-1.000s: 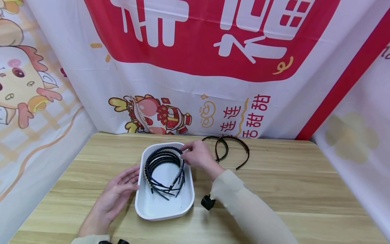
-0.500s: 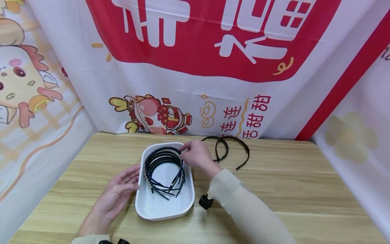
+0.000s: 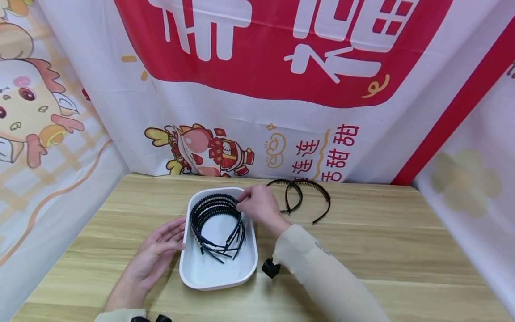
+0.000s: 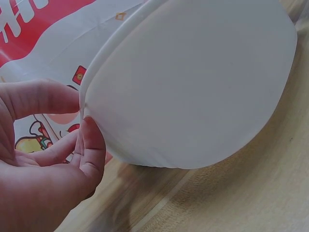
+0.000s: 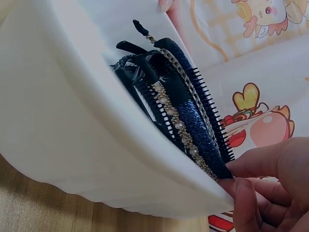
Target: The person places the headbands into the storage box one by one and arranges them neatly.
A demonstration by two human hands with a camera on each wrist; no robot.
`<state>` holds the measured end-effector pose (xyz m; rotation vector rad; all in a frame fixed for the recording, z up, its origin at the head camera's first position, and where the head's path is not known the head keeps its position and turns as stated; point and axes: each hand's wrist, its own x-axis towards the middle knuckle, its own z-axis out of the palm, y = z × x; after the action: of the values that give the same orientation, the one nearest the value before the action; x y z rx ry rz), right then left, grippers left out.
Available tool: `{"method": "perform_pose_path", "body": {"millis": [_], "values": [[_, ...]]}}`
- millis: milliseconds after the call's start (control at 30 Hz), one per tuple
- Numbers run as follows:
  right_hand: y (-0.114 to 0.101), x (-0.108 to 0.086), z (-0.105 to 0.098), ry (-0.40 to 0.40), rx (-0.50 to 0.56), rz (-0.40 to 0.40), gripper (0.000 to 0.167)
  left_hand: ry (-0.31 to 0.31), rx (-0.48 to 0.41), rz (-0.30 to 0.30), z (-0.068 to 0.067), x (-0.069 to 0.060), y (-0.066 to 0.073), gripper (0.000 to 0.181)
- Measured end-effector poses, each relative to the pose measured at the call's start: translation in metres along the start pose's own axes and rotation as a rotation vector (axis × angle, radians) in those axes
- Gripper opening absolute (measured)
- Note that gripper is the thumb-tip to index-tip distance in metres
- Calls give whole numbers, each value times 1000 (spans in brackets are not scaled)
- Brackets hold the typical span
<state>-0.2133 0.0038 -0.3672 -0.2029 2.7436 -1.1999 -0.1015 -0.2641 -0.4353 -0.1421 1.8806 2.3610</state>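
Observation:
A white plastic tub (image 3: 215,275) stands on the wooden table, with several dark headbands (image 3: 215,210) nested in its far half. My left hand (image 3: 154,252) holds the tub's left rim, its thumb at the edge and a fingertip against the outer wall (image 4: 188,87). At the far right rim my right hand (image 3: 261,205) pinches a glittery dark blue headband (image 5: 195,121). Close beside that band, in the right wrist view, lie a beaded headband (image 5: 178,123) with clear stones and a black toothed one (image 5: 207,106). The hand covers part of the bands.
Two dark toothed headbands lie on the table behind and right of my right hand; the right one (image 3: 322,192) overlaps the other (image 3: 298,203). A printed cloth (image 3: 257,98) hangs along the table's back edge (image 3: 362,184), with more cloth at both sides.
My right hand stays at the far right rim, its forearm shifting slightly left. Under its fingers the bands have drawn closer together, and the light beaded one shows less. My left hand has not moved.

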Motion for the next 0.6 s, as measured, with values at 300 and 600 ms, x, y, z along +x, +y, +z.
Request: {"method": "perform_pose_path", "body": {"millis": [300,600], "values": [[1,1,2,-1,9,3,15,-6,-11,6,-1,0,-1,60],[4,2,4,2,25,-28,15,-12,-13,12,-1,1,-1,60]]}}
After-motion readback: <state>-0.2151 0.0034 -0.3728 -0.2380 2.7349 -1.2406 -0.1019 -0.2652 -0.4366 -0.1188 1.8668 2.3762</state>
